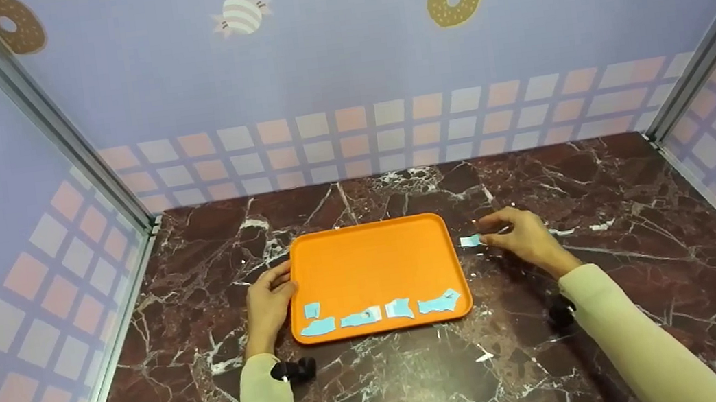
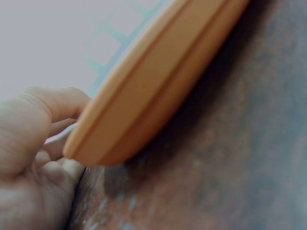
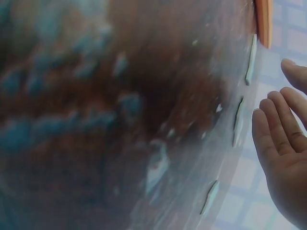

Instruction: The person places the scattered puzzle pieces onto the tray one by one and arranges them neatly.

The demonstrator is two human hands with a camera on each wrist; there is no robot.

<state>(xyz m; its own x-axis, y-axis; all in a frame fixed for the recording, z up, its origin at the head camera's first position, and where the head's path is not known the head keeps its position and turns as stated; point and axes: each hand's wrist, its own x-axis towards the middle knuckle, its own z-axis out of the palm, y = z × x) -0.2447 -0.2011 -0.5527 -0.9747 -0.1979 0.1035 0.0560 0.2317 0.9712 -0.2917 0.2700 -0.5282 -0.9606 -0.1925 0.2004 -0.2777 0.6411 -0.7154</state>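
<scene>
The right grip [image 1: 525, 238] is spread, its thumb apart from the index finger; in the head view the thumb tip meets the end of a small, light-blue and white scrap of torn paper [image 1: 470, 241], just beyond the right edge of a shallow, orange, rectangular tray with rounded corners [image 1: 372, 254]. The left grip [image 1: 268, 304] is curled around the tray's left rim, thumb on one side and fingers on the other. Five light-blue torn pieces [image 1: 318, 326] lie inside along the near side, on the dark red, white-veined marble tabletop's [image 1: 383, 391] side nearest the person.

The likeliest fault is a slip: so thin a scrap, met only at its end, could slide away or crease under a clumsy pinch. Passing over the raised rim, it might catch and drop outside. A pull or lift by the left grip could tilt the tray and send the loose pieces sliding together.
</scene>
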